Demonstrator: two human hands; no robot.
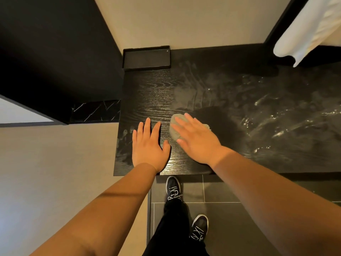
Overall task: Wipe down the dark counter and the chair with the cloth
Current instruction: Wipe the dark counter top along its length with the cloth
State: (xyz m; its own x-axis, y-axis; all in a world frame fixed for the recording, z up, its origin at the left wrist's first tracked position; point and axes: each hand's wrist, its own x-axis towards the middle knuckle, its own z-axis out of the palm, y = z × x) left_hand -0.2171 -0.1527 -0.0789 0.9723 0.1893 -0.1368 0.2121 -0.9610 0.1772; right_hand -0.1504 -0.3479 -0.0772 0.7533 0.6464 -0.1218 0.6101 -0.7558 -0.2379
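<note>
While left hand (149, 145) rests spread flat on dark counter (147, 93), right hand (195, 139), likewise spread, presses cloth (173, 133) beneath it.

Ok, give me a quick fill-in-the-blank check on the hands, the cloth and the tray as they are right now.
1. The grey cloth lies pressed under the straight fingers of the ____.
2. The left hand rests flat on the dark counter, holding ____.
3. The black tray sits at the counter's back ____ corner.
4. Wet streaks shine on the counter to the ____ of the cloth.

Missing words: right hand; nothing; left; right.
</note>
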